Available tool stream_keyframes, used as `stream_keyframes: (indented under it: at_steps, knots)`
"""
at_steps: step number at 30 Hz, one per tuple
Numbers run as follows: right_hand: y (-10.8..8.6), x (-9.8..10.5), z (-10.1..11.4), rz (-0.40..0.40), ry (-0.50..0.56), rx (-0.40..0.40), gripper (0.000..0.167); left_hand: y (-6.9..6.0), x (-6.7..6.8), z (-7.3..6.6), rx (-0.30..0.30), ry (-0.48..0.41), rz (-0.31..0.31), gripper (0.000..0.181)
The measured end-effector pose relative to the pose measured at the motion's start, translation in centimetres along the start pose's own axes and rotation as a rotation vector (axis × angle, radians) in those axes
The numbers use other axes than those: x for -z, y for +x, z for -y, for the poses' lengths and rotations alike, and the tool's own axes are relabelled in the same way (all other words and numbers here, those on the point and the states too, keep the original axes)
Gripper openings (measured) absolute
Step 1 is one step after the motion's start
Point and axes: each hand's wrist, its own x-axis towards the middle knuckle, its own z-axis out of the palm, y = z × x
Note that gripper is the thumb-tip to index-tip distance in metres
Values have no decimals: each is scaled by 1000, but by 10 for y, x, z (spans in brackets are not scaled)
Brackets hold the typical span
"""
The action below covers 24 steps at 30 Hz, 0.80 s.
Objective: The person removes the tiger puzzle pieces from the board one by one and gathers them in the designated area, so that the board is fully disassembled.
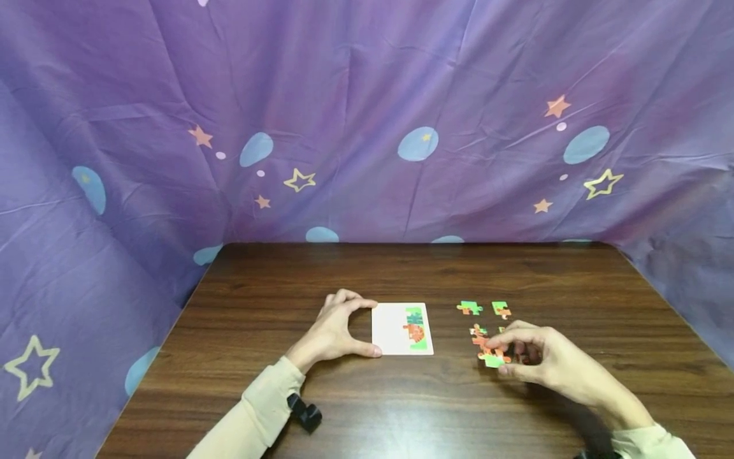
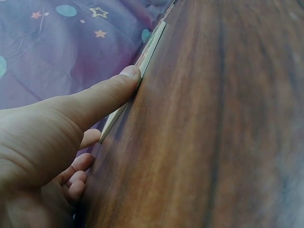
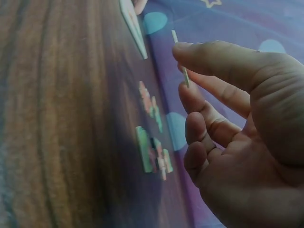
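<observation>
A square white puzzle board (image 1: pixel 390 328) lies on the table, its right side filled with joined green, blue and orange pieces (image 1: pixel 415 331). My left hand (image 1: pixel 332 328) holds the board at its left corners, thumb on the near edge and index finger on the far one. In the left wrist view, the thumb presses the board's thin edge (image 2: pixel 153 47). To the right, my right hand (image 1: pixel 545 360) pinches an orange and green puzzle piece (image 1: pixel 494 361) between thumb and fingers. That puzzle piece (image 3: pixel 186 78) appears edge-on, raised off the table, in the right wrist view.
Loose puzzle pieces lie right of the board, including a green and orange one (image 1: pixel 471 308) and another (image 1: pixel 501 308) behind my right hand. Some are partly covered by that hand. A purple star-patterned cloth (image 1: pixel 367 127) hangs behind the brown wooden table (image 1: pixel 287 274).
</observation>
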Motion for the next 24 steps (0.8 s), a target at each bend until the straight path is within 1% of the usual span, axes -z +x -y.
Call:
stream_keyframes:
  at_steps: [6, 8, 13, 17, 21, 24]
  knots:
    - [-1, -4, -5, 23, -29, 22, 41, 1, -1, 0, -2, -8, -7, 97]
    - [-2, -6, -6, 23, -57, 29, 41, 1, -1, 0, -2, -6, -8, 97]
    - [-3, -9, -6, -6, -164, 31, 42, 1, -1, 0, 0, -5, -7, 97]
    - [-3, -11, -5, -23, -223, 11, 43, 1, 0, -1, 5, -3, -5, 97]
    - [-3, -12, -4, -24, -256, -12, 44, 1, -1, -1, 5, 3, -6, 97]
    - [-4, -12, -4, -22, -280, -50, 44, 0, -1, -1, 3, 3, -9, 97]
